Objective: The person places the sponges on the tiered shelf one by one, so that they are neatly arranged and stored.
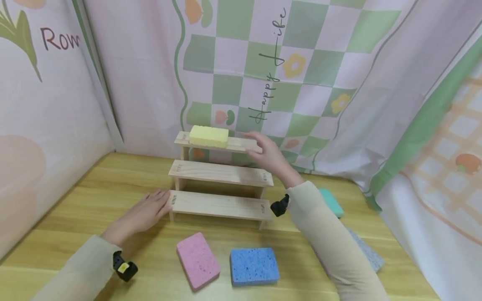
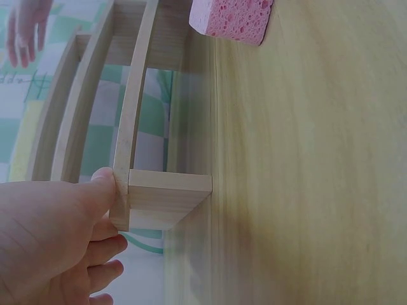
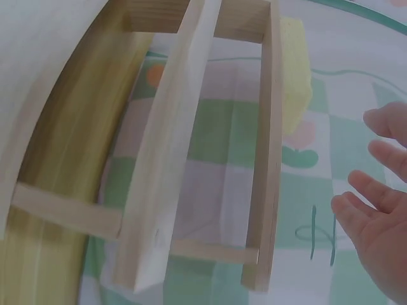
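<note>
A three-tier wooden stand [image 1: 220, 205] stands on the table, its steps rising toward the back. My left hand [image 1: 148, 211] grips the left end of its lowest step; in the left wrist view the thumb [image 2: 102, 181] lies on the board's edge with the fingers curled below. On the top step, toward the left, lies a yellow sponge [image 1: 208, 136]. My right hand [image 1: 269, 154] hovers by the right end of that step, fingers spread and holding nothing. The right wrist view shows a gap between these fingers [image 3: 375, 190] and the yellow sponge [image 3: 294, 76].
In front of the stand lie a pink sponge [image 1: 198, 261] and a blue sponge [image 1: 254, 266]. A teal sponge [image 1: 331, 202] and a grey sponge [image 1: 365, 249] are at the right, partly hidden by my right sleeve. A checked curtain [image 1: 260, 62] hangs close behind the stand.
</note>
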